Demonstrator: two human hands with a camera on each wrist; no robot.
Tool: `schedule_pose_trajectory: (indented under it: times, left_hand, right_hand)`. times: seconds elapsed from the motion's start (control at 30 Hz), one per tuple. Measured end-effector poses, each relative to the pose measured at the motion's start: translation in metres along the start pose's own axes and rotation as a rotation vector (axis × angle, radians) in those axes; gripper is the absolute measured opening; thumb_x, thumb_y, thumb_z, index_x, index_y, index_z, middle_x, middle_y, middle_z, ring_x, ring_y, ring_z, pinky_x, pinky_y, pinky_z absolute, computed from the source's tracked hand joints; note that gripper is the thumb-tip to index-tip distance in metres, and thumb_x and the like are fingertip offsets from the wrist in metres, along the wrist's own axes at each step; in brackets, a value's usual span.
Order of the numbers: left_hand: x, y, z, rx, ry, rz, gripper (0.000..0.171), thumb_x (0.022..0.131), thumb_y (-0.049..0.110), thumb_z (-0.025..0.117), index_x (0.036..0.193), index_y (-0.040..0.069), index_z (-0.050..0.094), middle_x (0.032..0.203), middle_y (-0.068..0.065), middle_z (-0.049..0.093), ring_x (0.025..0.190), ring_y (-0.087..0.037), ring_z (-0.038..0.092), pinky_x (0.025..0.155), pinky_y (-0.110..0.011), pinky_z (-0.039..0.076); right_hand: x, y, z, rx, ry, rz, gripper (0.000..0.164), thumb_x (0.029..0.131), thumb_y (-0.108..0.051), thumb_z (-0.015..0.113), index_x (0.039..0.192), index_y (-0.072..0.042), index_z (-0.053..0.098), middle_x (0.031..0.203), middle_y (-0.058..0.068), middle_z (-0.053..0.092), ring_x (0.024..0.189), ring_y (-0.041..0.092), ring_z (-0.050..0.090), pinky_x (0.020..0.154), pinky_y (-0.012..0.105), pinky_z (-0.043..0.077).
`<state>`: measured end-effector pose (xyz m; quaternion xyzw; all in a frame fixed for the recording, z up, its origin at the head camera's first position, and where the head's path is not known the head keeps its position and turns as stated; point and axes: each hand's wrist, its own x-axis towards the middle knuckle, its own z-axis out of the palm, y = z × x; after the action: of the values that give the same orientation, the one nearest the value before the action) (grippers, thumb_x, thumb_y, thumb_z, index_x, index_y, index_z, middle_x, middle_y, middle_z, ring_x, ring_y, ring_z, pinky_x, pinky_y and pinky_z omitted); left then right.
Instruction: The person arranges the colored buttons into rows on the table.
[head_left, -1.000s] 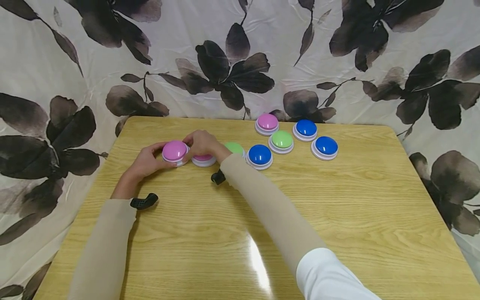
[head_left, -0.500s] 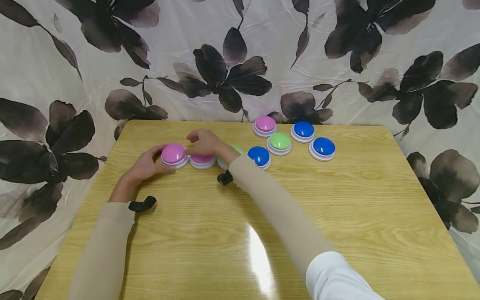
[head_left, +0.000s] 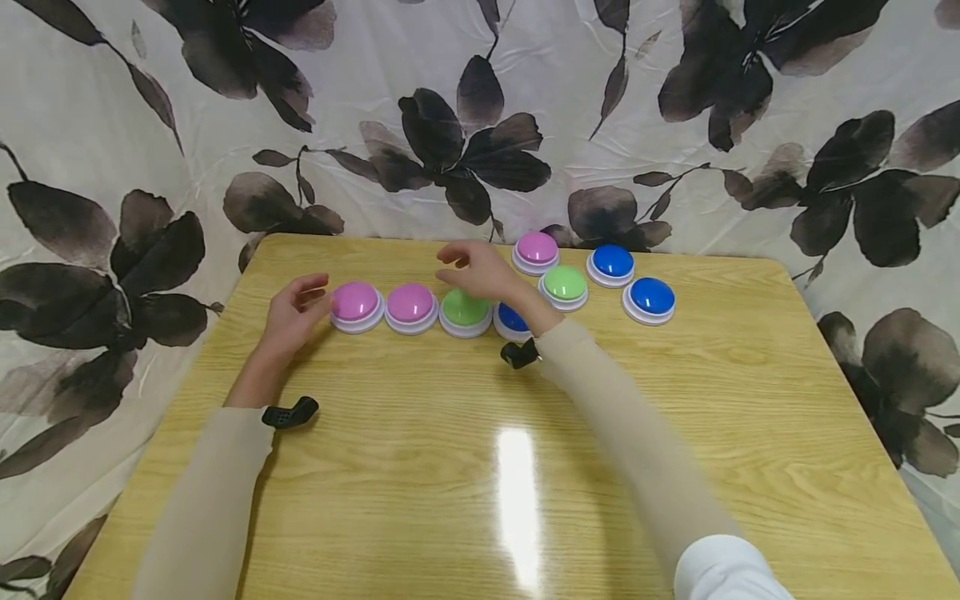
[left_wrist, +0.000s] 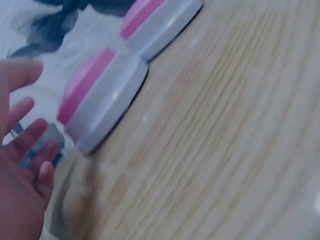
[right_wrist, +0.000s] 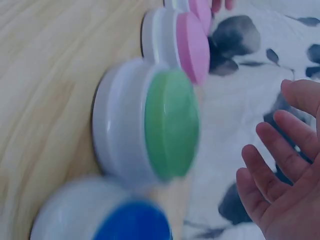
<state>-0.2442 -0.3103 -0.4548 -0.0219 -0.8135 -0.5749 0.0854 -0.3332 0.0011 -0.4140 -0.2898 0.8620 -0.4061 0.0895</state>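
Note:
Dome push buttons on white round bases stand in a row on the wooden table. At the row's left end is a pink button (head_left: pixel 355 302), with a second pink button (head_left: pixel 410 303) beside it. A green button (head_left: pixel 464 308) and a blue button (head_left: pixel 513 320) follow to the right. My left hand (head_left: pixel 292 315) is just left of the end pink button, fingers loosely bent and apart from it in the left wrist view. Over the green and blue buttons hovers my right hand (head_left: pixel 483 271), holding nothing; it partly hides the blue one.
Behind and right of the row stand another pink button (head_left: pixel 536 248), another green button (head_left: pixel 564 284), and two more blue ones, a rear blue button (head_left: pixel 611 262) and a right blue button (head_left: pixel 649 297). A floral cloth (head_left: pixel 480 150) hangs behind the table (head_left: pixel 420 467).
My right hand has let go of the end pink button and moved right, above the green and blue ones. The left hand has released the same button and drawn slightly away.

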Motion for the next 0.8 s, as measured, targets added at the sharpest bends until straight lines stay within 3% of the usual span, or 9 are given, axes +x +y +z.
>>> schedule_pose_trajectory:
  times: [0.13, 0.2, 0.27, 0.4, 0.57, 0.8]
  left_hand:
    - [0.001, 0.004, 0.010, 0.037, 0.076, 0.046, 0.040, 0.093, 0.004, 0.064, 0.130, -0.007, 0.053, 0.128, -0.022, 0.054, 0.121, -0.036, 0.048, 0.091, -0.030, 0.039]
    - [0.002, 0.009, 0.016, 0.039, 0.080, 0.081, 0.037, 0.092, 0.003, 0.064, 0.127, -0.007, 0.055, 0.125, -0.020, 0.058, 0.119, -0.031, 0.050, 0.090, -0.032, 0.039]
    - [-0.004, 0.026, 0.023, 0.036, 0.063, 0.128, 0.033, 0.092, 0.000, 0.064, 0.123, -0.010, 0.057, 0.121, -0.019, 0.060, 0.116, -0.030, 0.052, 0.088, -0.034, 0.040]
    - [-0.009, 0.042, 0.034, 0.036, 0.017, 0.201, 0.028, 0.091, -0.003, 0.062, 0.118, -0.012, 0.059, 0.117, -0.024, 0.061, 0.109, -0.023, 0.054, 0.085, -0.030, 0.041]
    - [-0.007, 0.037, 0.046, 0.023, -0.052, 0.225, 0.026, 0.092, -0.002, 0.062, 0.117, -0.009, 0.061, 0.116, -0.024, 0.061, 0.105, -0.018, 0.055, 0.083, -0.021, 0.042]
    - [-0.010, 0.040, 0.068, -0.006, -0.218, 0.248, 0.024, 0.093, 0.000, 0.062, 0.116, -0.008, 0.061, 0.114, -0.027, 0.061, 0.101, -0.019, 0.056, 0.080, -0.022, 0.045]
  right_hand:
    - [-0.023, 0.010, -0.024, 0.008, 0.029, 0.045, 0.037, 0.094, -0.025, 0.065, 0.125, -0.005, 0.062, 0.125, 0.012, 0.062, 0.111, 0.023, 0.056, 0.094, 0.030, 0.045]
    - [-0.035, 0.017, -0.035, 0.025, 0.047, 0.077, 0.038, 0.094, -0.026, 0.065, 0.126, -0.006, 0.061, 0.126, 0.011, 0.061, 0.111, 0.023, 0.055, 0.094, 0.033, 0.046]
    - [-0.046, 0.026, -0.044, 0.041, 0.080, 0.096, 0.037, 0.094, -0.024, 0.066, 0.125, -0.005, 0.062, 0.125, 0.012, 0.061, 0.110, 0.024, 0.055, 0.093, 0.034, 0.048]
    - [-0.064, 0.043, -0.058, 0.031, 0.129, 0.136, 0.035, 0.094, -0.023, 0.066, 0.124, -0.004, 0.063, 0.121, 0.011, 0.062, 0.109, 0.025, 0.056, 0.093, 0.036, 0.048]
    - [-0.086, 0.060, -0.072, -0.002, 0.178, 0.193, 0.037, 0.092, -0.023, 0.067, 0.124, -0.005, 0.063, 0.122, 0.011, 0.062, 0.113, 0.029, 0.054, 0.097, 0.040, 0.045]
    - [-0.108, 0.083, -0.085, 0.014, 0.238, 0.265, 0.041, 0.092, -0.023, 0.069, 0.126, -0.002, 0.061, 0.127, 0.015, 0.059, 0.119, 0.034, 0.048, 0.099, 0.045, 0.042]
